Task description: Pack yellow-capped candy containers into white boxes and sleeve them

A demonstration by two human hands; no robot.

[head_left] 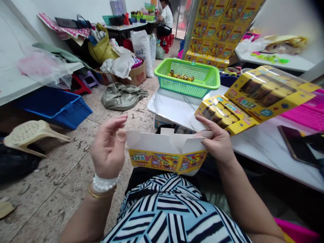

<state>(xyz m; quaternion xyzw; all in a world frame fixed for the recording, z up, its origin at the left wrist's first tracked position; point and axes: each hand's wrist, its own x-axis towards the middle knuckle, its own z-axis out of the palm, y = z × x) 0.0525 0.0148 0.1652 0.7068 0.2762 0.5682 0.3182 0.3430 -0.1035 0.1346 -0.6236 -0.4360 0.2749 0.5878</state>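
Note:
An open yellow printed cardboard box with white inner flaps lies across my lap. My right hand pinches its right end flap between thumb and fingers. My left hand is raised beside the left end, fingers stretched and slightly curved, with nothing visible in it; whether it touches the flap I cannot tell. Just beyond my right hand, a yellow window box of small yellow-capped cups stands tilted on the marble-patterned table. A larger, similar window box leans behind it.
A green basket holding small brown-and-yellow pieces sits on the table. At right are a phone and a pink basket. Yellow boxes are stacked behind. A stool and blue crate stand left; a person sits far back.

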